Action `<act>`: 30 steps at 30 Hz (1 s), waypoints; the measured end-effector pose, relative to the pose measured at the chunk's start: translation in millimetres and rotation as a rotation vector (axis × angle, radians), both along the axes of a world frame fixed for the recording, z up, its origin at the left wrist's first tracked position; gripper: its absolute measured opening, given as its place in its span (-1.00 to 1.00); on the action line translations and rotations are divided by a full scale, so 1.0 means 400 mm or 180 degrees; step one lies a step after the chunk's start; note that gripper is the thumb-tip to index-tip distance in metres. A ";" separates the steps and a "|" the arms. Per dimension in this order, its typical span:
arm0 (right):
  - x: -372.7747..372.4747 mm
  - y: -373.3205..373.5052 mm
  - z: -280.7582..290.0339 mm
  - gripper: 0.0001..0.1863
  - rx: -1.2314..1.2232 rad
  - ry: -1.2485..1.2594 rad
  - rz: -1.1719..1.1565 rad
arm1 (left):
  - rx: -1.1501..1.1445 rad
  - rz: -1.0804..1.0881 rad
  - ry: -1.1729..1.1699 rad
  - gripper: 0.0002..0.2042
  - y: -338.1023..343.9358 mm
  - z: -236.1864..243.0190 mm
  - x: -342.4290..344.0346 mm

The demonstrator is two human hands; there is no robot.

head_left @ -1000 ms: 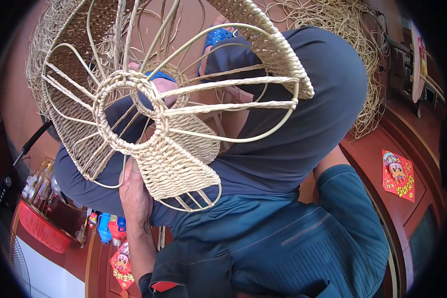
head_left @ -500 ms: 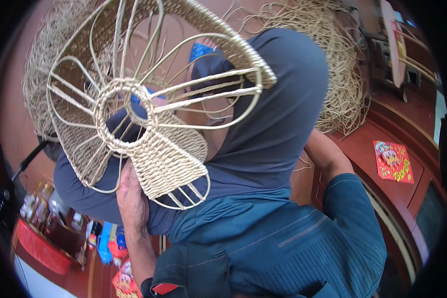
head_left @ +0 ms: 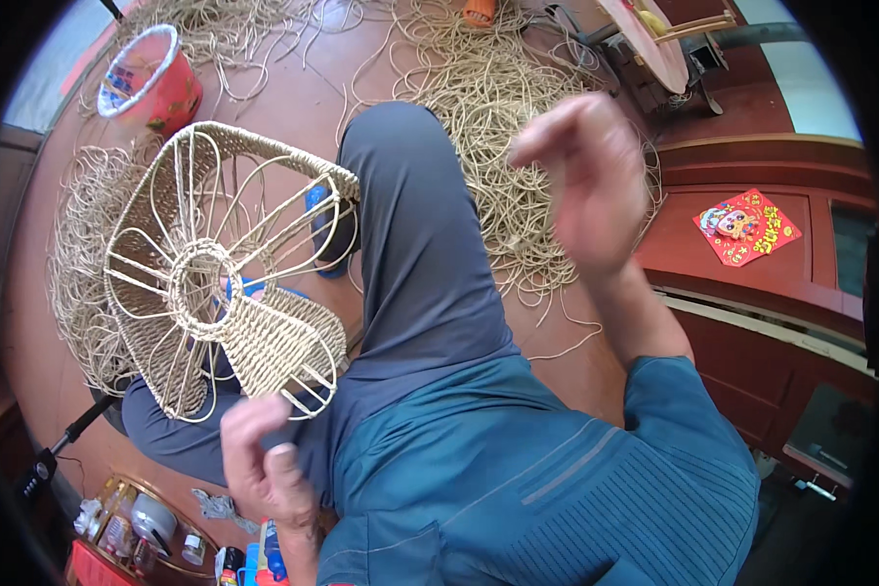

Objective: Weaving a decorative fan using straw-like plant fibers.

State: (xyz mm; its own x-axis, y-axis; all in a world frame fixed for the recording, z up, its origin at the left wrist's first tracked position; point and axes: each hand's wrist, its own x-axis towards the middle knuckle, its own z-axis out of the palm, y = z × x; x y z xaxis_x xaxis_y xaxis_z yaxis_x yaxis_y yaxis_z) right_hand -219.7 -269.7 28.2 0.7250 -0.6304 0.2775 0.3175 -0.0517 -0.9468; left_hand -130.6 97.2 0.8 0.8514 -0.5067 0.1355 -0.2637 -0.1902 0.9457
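I have the right hand (head_left: 596,186) raised closest to me, blurred, fingers loosely bent with room between them and the palm, its grip wide and bare. The left hand (head_left: 269,464) sits lower and to the left of it, thumb and finger curled toward each other with a clear gap, its grip fairly wide and bare too. Just beyond the left hand I see the frame (head_left: 264,342), woven panels and bare ribs around a ring, tilted over the folded left leg (head_left: 171,439); whether the fingertips touch its near edge, I cannot tell. Between the two hands the right knee (head_left: 400,146) stands raised, beside the frame's right end, and the shirt (head_left: 479,479) fills the space below. Off to the left of the left hand, lower, is a jar (head_left: 193,549). Farther out, the right pile (head_left: 498,146) of cord spreads behind and left of the right hand, and the left pile (head_left: 83,264) lies beyond the left hand, on the frame's outer side. To the right of the right hand, a red card (head_left: 747,228) is on the cabinet (head_left: 674,239). Farthest from the left hand, past the frame, stands a red bucket (head_left: 171,98)
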 end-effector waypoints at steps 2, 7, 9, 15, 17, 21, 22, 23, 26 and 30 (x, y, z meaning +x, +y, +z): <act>0.009 0.143 0.000 -0.61 -0.0335 0.0019 0.0969 | -0.0036 -0.0597 0.0280 -0.48 -0.091 0.033 0.012; 0.029 0.384 -0.010 -0.67 -0.0049 -0.0135 0.1835 | 0.0446 -0.1262 0.1445 -0.44 -0.137 0.001 -0.031; 0.029 0.403 -0.014 -0.67 -0.0179 -0.0226 0.1728 | 0.0545 -0.1316 0.1144 -0.54 -0.112 -0.027 -0.046; 0.024 0.189 -0.067 -0.78 0.2961 -0.0483 0.0917 | -0.0849 -0.1047 0.2677 -0.61 0.080 0.004 0.018; -0.010 0.002 -0.083 -0.79 0.2170 -0.0403 0.0228 | -0.1879 -0.0159 0.3089 -0.66 0.255 -0.002 0.098; -0.079 -0.310 -0.113 -0.95 0.2495 0.0374 -0.0851 | -0.1815 0.0887 0.2212 -0.64 0.634 0.016 0.252; -0.108 -0.369 -0.126 -0.95 0.2443 0.0446 -0.0929 | -0.1831 0.0866 0.2325 -0.64 0.663 -0.010 0.288; -0.132 -0.422 -0.143 -0.95 0.2354 0.0617 -0.1117 | -0.1937 0.0180 0.2411 -0.67 0.738 -0.020 0.307; -0.191 -0.548 -0.214 -0.94 0.2240 0.0900 -0.1533 | -0.1949 -0.0449 0.2383 -0.67 0.948 -0.067 0.364; -0.293 -0.690 -0.281 -0.85 0.1856 0.1280 -0.2388 | -0.1765 -0.0294 0.2224 -0.67 0.890 -0.061 0.398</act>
